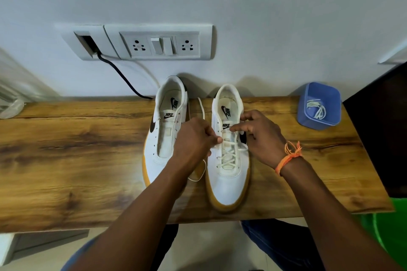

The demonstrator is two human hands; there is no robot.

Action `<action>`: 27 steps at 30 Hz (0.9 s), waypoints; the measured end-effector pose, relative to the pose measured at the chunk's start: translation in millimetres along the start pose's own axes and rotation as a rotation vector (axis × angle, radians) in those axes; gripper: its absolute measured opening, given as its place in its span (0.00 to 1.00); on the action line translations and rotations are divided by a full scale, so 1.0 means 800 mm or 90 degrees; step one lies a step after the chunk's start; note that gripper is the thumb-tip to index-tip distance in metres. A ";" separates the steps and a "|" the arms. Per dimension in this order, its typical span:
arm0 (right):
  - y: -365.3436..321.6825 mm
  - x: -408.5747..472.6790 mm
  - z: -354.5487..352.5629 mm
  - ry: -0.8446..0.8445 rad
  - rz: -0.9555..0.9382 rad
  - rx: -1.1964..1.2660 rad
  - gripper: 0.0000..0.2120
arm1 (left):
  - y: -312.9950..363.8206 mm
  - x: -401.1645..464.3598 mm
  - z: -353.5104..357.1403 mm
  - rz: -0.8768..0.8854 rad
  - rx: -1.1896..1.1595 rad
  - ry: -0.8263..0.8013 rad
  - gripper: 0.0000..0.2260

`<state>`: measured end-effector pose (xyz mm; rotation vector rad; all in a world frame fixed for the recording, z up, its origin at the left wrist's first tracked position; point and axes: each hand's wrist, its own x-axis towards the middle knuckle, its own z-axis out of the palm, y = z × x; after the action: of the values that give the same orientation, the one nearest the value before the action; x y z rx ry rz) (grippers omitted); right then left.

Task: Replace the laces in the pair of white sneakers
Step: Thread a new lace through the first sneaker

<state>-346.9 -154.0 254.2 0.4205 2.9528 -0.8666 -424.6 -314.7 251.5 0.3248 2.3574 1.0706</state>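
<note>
Two white sneakers with gum soles stand side by side on the wooden table [66, 149], toes toward me. The left sneaker [164, 138] has bare eyelets and no lace. The right sneaker [228, 174] carries a cream lace [229, 156] crossed through its lower eyelets. My left hand [193, 138] pinches the lace at the shoe's left eyelet row. My right hand [262, 134] pinches the lace near the tongue on the right side. A loose stretch of lace [201, 108] trails between the two shoes and loops under my left wrist.
A blue plastic box [319, 105] holding another white lace sits at the table's back right. A wall socket panel [158, 43] with a black cable [123, 77] is behind the shoes. A dark object [381, 130] stands at the right edge.
</note>
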 end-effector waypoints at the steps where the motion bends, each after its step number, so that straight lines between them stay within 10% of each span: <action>1: 0.000 0.000 0.000 0.000 0.000 -0.005 0.18 | 0.000 0.001 -0.001 -0.004 0.000 -0.002 0.06; 10: -0.005 -0.003 -0.006 -0.009 -0.018 -0.023 0.15 | -0.013 0.014 -0.028 0.043 0.002 0.288 0.05; 20: -0.007 -0.003 -0.006 0.002 -0.018 -0.007 0.15 | 0.000 0.010 -0.018 -0.116 -0.098 -0.162 0.22; 27: -0.002 0.000 -0.004 0.004 -0.026 -0.009 0.15 | 0.007 0.006 -0.040 -0.055 -0.066 -0.297 0.08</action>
<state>-347.0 -153.9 258.0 0.3640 2.9816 -0.8492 -446.5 -328.8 271.2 0.3835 1.8792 0.9524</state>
